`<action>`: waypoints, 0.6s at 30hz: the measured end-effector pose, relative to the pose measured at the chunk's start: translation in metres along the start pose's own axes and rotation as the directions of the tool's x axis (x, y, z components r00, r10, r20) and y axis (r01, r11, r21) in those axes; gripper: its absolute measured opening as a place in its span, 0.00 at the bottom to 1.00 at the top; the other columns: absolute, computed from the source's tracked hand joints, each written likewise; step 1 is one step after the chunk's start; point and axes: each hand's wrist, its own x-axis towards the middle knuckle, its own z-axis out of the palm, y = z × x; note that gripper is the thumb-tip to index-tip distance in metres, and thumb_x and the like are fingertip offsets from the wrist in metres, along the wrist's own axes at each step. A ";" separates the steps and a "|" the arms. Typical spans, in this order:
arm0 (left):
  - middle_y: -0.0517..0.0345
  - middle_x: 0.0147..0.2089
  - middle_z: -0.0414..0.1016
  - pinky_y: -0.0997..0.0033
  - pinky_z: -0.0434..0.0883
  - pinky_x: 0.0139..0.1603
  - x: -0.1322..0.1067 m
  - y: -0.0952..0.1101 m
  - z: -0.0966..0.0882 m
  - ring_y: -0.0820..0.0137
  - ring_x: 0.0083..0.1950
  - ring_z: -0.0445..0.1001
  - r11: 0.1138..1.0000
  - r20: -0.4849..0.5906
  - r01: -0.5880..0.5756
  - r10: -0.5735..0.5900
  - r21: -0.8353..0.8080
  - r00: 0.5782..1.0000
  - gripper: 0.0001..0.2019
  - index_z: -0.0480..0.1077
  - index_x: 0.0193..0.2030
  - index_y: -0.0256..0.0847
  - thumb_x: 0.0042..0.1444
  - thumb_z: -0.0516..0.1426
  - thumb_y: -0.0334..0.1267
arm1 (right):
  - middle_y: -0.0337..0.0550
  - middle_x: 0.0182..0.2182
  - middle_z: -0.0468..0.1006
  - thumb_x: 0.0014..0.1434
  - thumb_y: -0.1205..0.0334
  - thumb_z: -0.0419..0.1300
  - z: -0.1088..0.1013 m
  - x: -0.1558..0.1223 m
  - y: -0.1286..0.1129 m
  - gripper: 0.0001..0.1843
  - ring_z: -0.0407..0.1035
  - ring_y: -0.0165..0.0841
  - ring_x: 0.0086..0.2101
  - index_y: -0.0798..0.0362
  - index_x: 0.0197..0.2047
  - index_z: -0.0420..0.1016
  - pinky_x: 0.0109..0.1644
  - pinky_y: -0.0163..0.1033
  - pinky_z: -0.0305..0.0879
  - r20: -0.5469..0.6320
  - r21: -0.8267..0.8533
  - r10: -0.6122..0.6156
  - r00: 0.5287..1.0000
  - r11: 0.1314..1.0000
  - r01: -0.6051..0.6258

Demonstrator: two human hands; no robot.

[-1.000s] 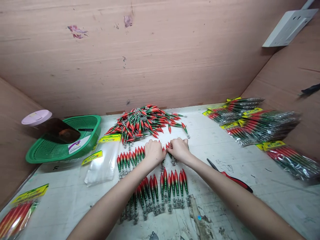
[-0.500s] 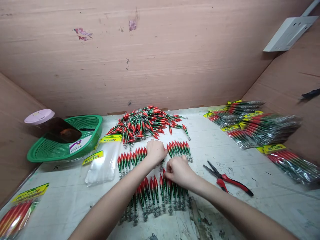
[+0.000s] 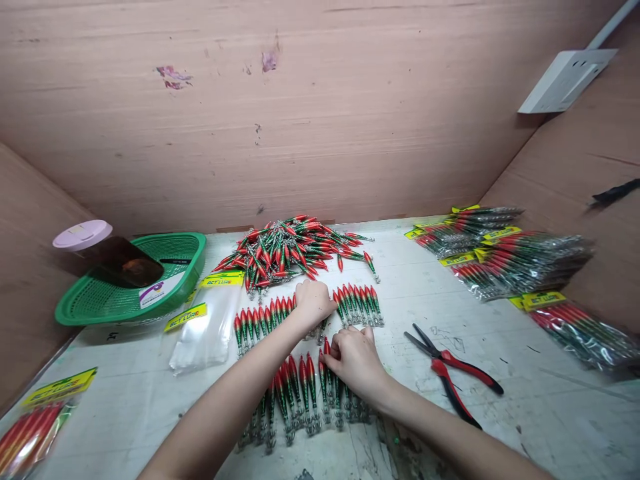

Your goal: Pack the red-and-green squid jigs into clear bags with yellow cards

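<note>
Red-and-green squid jigs with crown-like wire hooks stand in two rows on the table. My left hand is curled down over the back row of squid jigs; its fingertips are hidden, so what they hold cannot be made out. Closer to me, my right hand is closed in a pinch at the red tip of a squid jig in the front row. Part of that row lies under the hand. Behind both hands is a loose heap of squid jigs.
On the left are a green basket holding a lidded dark cup, clear bags with yellow headers, and a filled pack. On the right lie red-handled pliers and several filled packs. Wooden panels enclose the table.
My right hand has moved slightly down towards me, uncovering more of the back row's right part. My left hand stays over the back row. The view has shifted a little.
</note>
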 end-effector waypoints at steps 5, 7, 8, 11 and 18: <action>0.50 0.51 0.72 0.56 0.73 0.47 0.004 -0.002 -0.002 0.64 0.48 0.73 0.998 0.104 0.027 -0.021 -0.060 0.994 0.16 0.68 0.51 0.37 0.61 0.56 0.43 | 0.42 0.28 0.78 0.56 0.60 0.63 0.001 -0.001 0.001 0.13 0.69 0.36 0.37 0.54 0.22 0.71 0.44 0.41 0.48 -0.008 0.022 0.008 1.000 1.000 -0.008; 0.50 0.51 0.72 0.57 0.73 0.47 0.004 -0.003 -0.003 0.65 0.47 0.74 0.996 0.143 0.029 -0.016 -0.084 0.990 0.15 0.69 0.51 0.37 0.61 0.56 0.43 | 0.42 0.28 0.78 0.56 0.60 0.63 0.002 -0.001 0.001 0.13 0.68 0.36 0.37 0.54 0.22 0.71 0.44 0.41 0.48 -0.010 0.030 0.012 1.000 0.999 -0.012; 0.50 0.51 0.72 0.57 0.73 0.47 0.004 -0.003 -0.003 0.65 0.47 0.74 0.995 0.154 0.031 -0.016 -0.095 0.988 0.15 0.69 0.51 0.38 0.61 0.56 0.43 | 0.42 0.28 0.78 0.56 0.59 0.63 0.002 -0.001 0.002 0.13 0.68 0.37 0.37 0.54 0.22 0.71 0.44 0.41 0.48 -0.010 0.034 0.013 1.000 0.999 -0.013; 0.50 0.51 0.72 0.56 0.73 0.47 0.006 -0.005 -0.004 0.64 0.48 0.73 0.991 0.155 0.054 -0.034 -0.125 0.987 0.15 0.69 0.51 0.37 0.61 0.56 0.43 | 0.42 0.28 0.78 0.56 0.60 0.63 0.002 -0.001 0.002 0.13 0.68 0.36 0.37 0.54 0.22 0.71 0.44 0.41 0.48 -0.009 0.047 0.016 1.000 0.999 -0.016; 0.50 0.52 0.72 0.56 0.73 0.47 0.012 -0.008 -0.007 0.64 0.48 0.73 0.973 0.154 0.105 -0.074 -0.203 0.985 0.16 0.68 0.52 0.38 0.61 0.56 0.43 | 0.42 0.28 0.78 0.56 0.61 0.62 0.001 -0.001 0.001 0.14 0.69 0.37 0.37 0.54 0.21 0.69 0.45 0.42 0.48 -0.015 0.059 0.036 0.999 0.998 -0.035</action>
